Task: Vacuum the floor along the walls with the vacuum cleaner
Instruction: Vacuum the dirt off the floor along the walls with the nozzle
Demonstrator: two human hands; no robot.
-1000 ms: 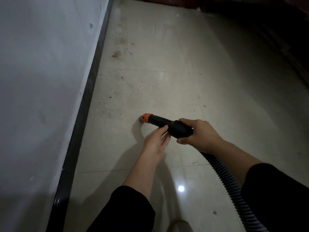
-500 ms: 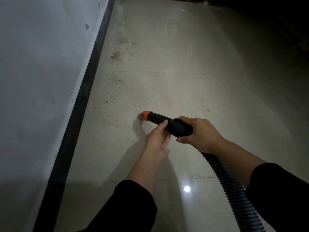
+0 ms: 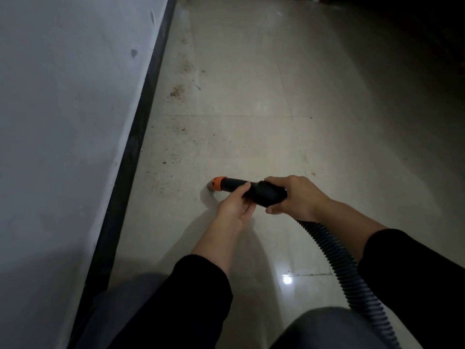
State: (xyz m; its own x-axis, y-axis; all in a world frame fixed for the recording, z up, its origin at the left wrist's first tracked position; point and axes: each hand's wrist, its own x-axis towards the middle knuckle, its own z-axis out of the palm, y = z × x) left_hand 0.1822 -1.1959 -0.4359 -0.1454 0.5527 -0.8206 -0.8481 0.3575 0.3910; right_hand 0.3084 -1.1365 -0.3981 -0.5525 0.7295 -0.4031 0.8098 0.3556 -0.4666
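Both hands, right hand (image 3: 299, 197) and left hand (image 3: 232, 207), grip the smooth black nozzle (image 3: 249, 188), fingers curled round it; ribbed hose (image 3: 334, 258) trails over glossy tiled floor (image 3: 251, 102) near the dark baseboard (image 3: 130, 157).

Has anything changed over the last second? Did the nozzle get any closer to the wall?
Hardly anything. The vacuum nozzle shows no clear move. Its orange tip is still down on the floor tiles, apart from the black baseboard. The left hand and right hand keep their grip on it, with the hose trailing back. Nothing was taken up or let go.
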